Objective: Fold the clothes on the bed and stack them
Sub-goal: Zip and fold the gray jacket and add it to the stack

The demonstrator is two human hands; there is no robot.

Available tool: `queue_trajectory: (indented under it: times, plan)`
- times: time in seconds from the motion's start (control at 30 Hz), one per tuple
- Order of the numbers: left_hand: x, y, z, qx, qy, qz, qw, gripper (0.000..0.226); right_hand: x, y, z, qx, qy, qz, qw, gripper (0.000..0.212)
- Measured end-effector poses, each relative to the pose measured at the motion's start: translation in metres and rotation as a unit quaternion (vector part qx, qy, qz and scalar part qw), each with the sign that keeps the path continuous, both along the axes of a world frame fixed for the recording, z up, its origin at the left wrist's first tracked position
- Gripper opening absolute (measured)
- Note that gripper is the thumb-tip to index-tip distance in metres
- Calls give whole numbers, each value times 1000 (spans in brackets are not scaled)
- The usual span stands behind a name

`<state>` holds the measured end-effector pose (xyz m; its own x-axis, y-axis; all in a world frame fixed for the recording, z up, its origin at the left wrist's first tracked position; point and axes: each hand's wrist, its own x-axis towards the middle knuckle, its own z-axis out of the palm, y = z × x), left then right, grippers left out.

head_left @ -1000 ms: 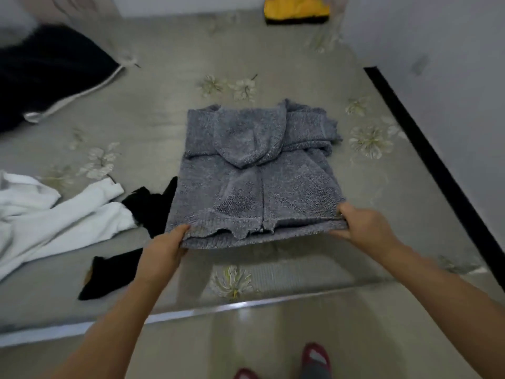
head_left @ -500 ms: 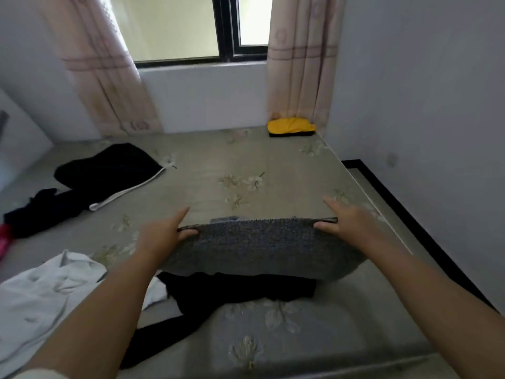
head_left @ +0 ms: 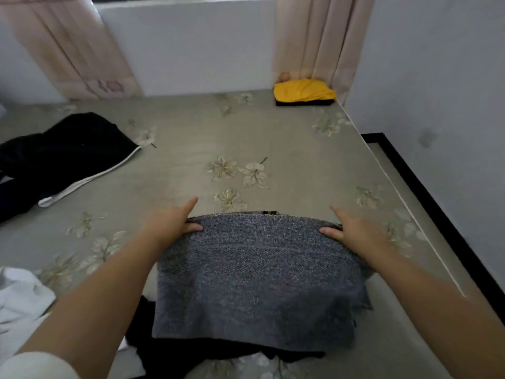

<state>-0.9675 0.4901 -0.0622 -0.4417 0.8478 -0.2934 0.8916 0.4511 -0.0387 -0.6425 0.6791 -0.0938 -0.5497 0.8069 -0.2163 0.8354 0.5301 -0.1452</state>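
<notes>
grey folded sweater [head_left: 257, 283] now lifted off bed [head_left: 287, 143], pinched at far corners by left hand [head_left: 166, 225] and right hand [head_left: 352, 231]; yellow stack [head_left: 303, 91] far beyond grip, likely destination.

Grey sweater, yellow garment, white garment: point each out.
grey sweater [head_left: 257, 280], head view, middle of knit.
yellow garment [head_left: 302, 90], head view, top of fold.
white garment [head_left: 19, 302], head view, crumpled middle.

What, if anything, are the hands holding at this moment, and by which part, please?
Both hold the grey sweater by its far edge: left hand at the left corner, right hand at the right corner, thumbs on top.
</notes>
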Motion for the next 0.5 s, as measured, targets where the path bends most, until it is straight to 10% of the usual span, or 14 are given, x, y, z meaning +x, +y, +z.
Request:
queue_trajectory:
  times: [0.5]
  plan:
    - [-70,113,-176,-129,59,-91,986,79,-74,111,-143,-80,-127,58,987,65]
